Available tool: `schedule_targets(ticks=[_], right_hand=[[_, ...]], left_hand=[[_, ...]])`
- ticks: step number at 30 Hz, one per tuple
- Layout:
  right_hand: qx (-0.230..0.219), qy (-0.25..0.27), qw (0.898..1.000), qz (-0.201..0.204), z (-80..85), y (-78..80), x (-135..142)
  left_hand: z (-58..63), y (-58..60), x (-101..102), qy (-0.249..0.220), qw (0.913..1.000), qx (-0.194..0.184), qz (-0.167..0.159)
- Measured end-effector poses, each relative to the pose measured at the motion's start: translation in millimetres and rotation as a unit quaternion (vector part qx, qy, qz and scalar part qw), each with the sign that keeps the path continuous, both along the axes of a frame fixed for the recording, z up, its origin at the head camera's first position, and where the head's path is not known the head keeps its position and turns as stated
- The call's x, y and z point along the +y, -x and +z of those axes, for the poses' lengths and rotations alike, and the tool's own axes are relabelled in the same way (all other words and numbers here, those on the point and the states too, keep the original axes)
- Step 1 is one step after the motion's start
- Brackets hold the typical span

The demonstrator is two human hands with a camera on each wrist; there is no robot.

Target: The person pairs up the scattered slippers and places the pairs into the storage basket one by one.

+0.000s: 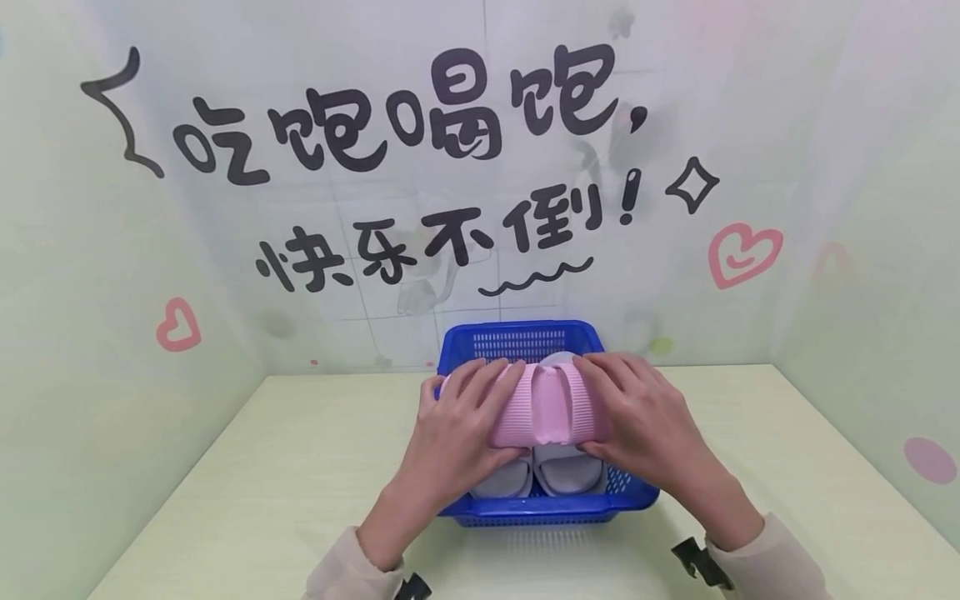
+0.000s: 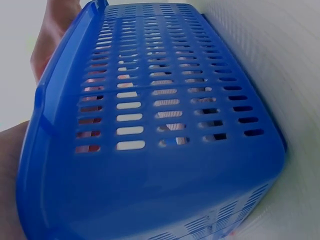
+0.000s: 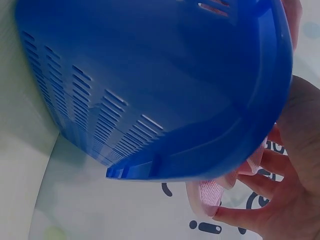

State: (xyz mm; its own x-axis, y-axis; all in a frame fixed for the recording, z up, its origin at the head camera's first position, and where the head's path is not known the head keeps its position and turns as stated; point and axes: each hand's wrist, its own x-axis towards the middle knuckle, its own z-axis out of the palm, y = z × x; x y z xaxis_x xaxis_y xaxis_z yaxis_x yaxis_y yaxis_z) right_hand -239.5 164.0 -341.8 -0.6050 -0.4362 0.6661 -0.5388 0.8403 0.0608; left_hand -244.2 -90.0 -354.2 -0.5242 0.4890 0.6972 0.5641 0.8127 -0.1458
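A pair of pink slippers [image 1: 551, 406] with ribbed straps is held over a blue plastic basket [image 1: 547, 504], side by side in the head view. My left hand [image 1: 459, 429] grips the left end, thumb below and fingers over the top. At the other end, my right hand [image 1: 647, 417] grips with its thumb low and fingers above. Grey slippers [image 1: 572, 473] lie in the basket beneath, partly covered by the pink pair and my hands. From the right wrist, part of a pink slipper [image 3: 207, 197] shows past the basket rim, by the right fingertips.
The basket has slotted sides [image 2: 165, 100] and stands on a pale tabletop [image 1: 300, 467]. Behind it rises a light wall [image 1: 375, 333] with black lettering and pink hearts. Side walls stand at left and right.
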Motion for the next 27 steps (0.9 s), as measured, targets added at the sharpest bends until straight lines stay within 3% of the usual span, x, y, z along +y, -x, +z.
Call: schedule_targets(ticks=[11,16,21,27], right_hand=[[0.016,0.009,1.000,-0.013,0.1,-1.4,-3.6],[0.021,-0.008,1.000,0.000,-0.8,-0.5,-3.5],[0.020,-0.038,0.999,0.006,-2.9,-0.1,-3.2],[0.002,-0.028,1.000,0.006,-2.4,-1.6,-2.8]], left_hand=[[-0.6,-1.9,1.1,-0.020,0.9998,-0.004,0.005],[-1.7,-1.6,2.8,-0.020,0.9997,0.004,0.012],[-2.6,-1.1,3.0,-0.022,0.9996,0.007,0.014],[-2.5,-1.8,3.0,-0.017,0.9997,0.002,0.015]])
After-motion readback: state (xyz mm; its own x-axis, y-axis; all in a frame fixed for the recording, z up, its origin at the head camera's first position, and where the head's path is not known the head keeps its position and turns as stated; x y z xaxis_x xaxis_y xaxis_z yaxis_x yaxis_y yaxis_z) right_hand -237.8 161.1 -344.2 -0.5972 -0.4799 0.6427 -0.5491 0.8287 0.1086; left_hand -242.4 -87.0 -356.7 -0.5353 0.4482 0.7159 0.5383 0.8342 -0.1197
